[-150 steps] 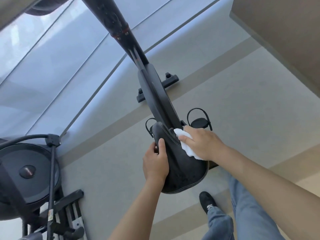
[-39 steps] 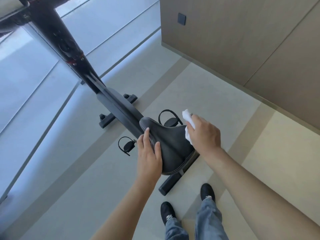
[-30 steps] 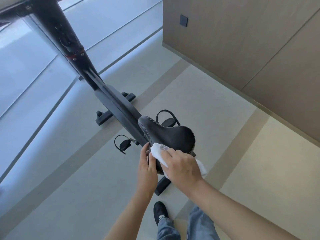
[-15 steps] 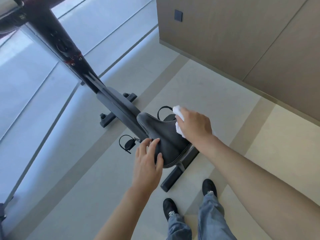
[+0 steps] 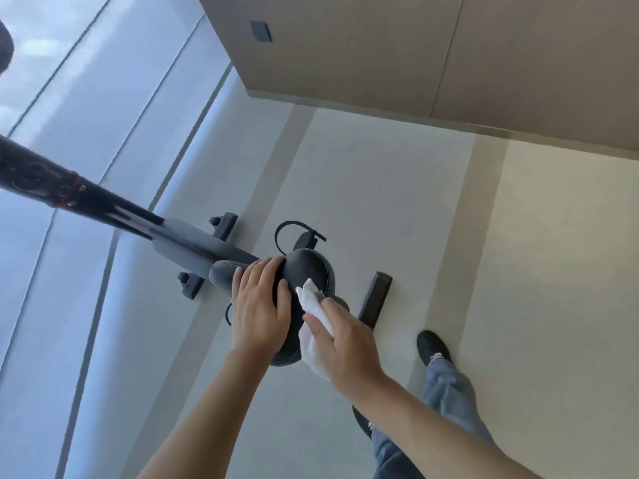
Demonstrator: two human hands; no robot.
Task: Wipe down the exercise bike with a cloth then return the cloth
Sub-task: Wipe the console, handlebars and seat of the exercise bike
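Observation:
The black exercise bike (image 5: 186, 245) stands below me, its frame running up to the left. Its black saddle (image 5: 311, 271) sits at the middle of the view. My left hand (image 5: 261, 311) lies flat on top of the saddle with fingers spread, pressing on it. My right hand (image 5: 344, 344) holds a white cloth (image 5: 313, 307) against the saddle's near right side. The cloth's lower part hangs under my palm.
The bike's rear foot bar (image 5: 375, 295) and front foot bar (image 5: 207, 250) rest on the pale floor. A pedal with strap (image 5: 301, 238) shows behind the saddle. A brown wall panel (image 5: 415, 53) stands at the back right, glass (image 5: 52, 98) at the left. My shoe (image 5: 434, 347) is at right.
My view has swung so the bike frame points left. My right hand brought the cloth from the saddle's far side to its near right side. My left hand moved onto the saddle top.

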